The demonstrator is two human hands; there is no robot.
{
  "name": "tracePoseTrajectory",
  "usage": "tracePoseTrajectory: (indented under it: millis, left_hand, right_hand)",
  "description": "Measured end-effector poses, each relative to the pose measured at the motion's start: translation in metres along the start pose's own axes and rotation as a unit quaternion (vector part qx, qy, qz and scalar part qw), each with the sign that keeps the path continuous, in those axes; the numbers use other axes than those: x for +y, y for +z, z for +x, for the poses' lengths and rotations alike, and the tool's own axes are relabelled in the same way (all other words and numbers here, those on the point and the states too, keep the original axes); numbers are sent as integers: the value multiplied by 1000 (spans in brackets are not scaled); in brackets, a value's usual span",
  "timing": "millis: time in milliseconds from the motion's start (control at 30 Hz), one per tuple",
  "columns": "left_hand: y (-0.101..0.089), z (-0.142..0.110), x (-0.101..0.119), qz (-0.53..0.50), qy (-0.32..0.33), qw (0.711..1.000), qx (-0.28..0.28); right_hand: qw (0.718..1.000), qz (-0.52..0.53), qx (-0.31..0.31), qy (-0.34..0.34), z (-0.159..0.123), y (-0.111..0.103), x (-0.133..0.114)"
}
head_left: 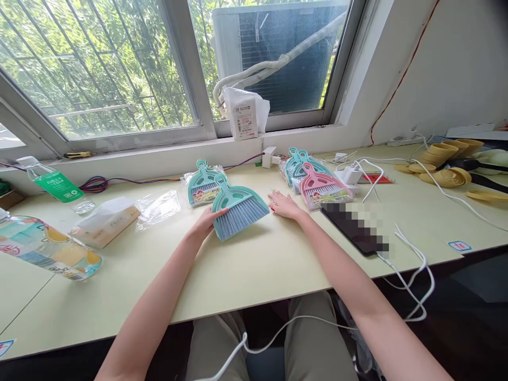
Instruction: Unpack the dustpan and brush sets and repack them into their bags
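Note:
A teal mini broom and dustpan set (237, 209) lies unwrapped on the pale table (257, 264). My left hand (208, 221) grips its left edge, thumb on top. My right hand (284, 205) lies flat on the table just right of the set, fingers stretched out, holding nothing. Behind the left hand lies another teal set (202, 185) in its plastic wrap. To the right of my right hand a pink set (322, 186) and teal sets (297, 161) lie stacked in their wrappers.
An empty clear wrapper (161, 207) and a tissue box (106, 222) lie to the left, with plastic bottles (47, 248) beyond. A dark phone (355, 228) with white cables (413, 264) sits on the right. Yellow cups (444, 153) stand far right.

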State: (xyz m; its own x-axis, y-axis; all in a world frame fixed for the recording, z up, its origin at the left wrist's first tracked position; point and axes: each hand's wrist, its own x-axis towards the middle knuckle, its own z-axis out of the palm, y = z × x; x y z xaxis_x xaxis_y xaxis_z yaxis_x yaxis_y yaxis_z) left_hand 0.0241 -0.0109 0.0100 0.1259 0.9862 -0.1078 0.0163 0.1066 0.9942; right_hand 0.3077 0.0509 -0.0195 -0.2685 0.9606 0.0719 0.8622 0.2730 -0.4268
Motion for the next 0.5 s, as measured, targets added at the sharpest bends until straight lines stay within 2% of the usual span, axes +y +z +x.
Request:
tracePoseTrajectory:
  millis: [133,233,400,500]
  left_hand:
    - [-3,6,-4,-33,3,998,56]
    - [-2,7,-6,-66,-10,995,75]
    - [1,7,-7,-77,-16,994,71]
    - [1,7,-7,-64,-15,995,75]
  right_hand:
    - [999,-21,31,-40,-3,1,-12]
    - [997,-7,52,-56,-3,0,-19]
    - [995,-22,101,-4,0,2,-11]
    - [996,-19,80,17,3,2,-5]
